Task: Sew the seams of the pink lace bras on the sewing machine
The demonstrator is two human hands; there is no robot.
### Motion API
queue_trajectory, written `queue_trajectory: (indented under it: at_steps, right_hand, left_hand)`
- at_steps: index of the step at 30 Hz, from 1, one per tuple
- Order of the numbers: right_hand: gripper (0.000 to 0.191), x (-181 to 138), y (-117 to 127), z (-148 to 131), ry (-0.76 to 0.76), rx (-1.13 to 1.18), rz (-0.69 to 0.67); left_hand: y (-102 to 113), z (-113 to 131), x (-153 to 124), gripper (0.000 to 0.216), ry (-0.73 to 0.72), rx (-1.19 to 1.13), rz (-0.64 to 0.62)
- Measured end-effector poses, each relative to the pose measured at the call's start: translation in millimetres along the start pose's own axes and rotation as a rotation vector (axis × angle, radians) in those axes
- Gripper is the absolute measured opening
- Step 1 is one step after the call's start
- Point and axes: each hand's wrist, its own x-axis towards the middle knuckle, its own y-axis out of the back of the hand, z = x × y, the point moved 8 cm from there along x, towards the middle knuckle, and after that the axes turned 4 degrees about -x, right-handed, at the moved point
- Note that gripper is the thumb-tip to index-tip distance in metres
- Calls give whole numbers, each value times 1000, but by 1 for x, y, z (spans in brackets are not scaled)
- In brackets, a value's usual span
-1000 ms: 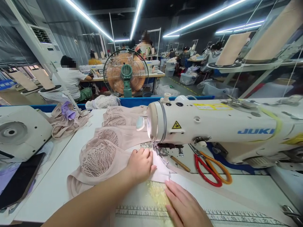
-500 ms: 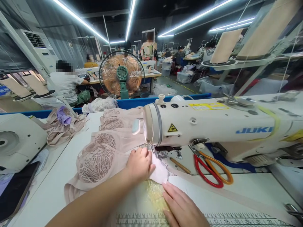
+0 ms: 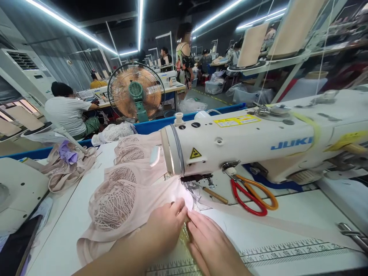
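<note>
A pale pink lace bra piece [image 3: 120, 207] lies flat on the white table [image 3: 287, 226] just in front of the needle end of the Juki sewing machine [image 3: 244, 142], its patterned cup facing up and its edge drawn toward the needle. The left hand [image 3: 165, 226] rests on that edge with fingers curled, pinching the fabric, and the right hand [image 3: 208, 245] lies beside it, fingers loosely extended and fingertips touching the same edge. Red-and-orange scissors [image 3: 253, 195] lie under the machine's arm, and more pink pieces [image 3: 129, 151] are stacked behind the machine head.
</note>
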Motion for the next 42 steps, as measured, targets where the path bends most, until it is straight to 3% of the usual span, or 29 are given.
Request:
queue_trajectory:
  at_steps: [7, 15, 42]
  right_hand:
    - [30, 5, -2, -1, 1, -16, 14]
    - [28, 3, -1, -1, 13, -20, 24]
    - [29, 0, -13, -6, 130, -86, -93]
  left_hand:
    - [11, -9, 0, 31, -135, 25, 114]
    - [11, -36, 4, 28, -161, -79, 173]
    - [8, -66, 17, 25, -214, -71, 96]
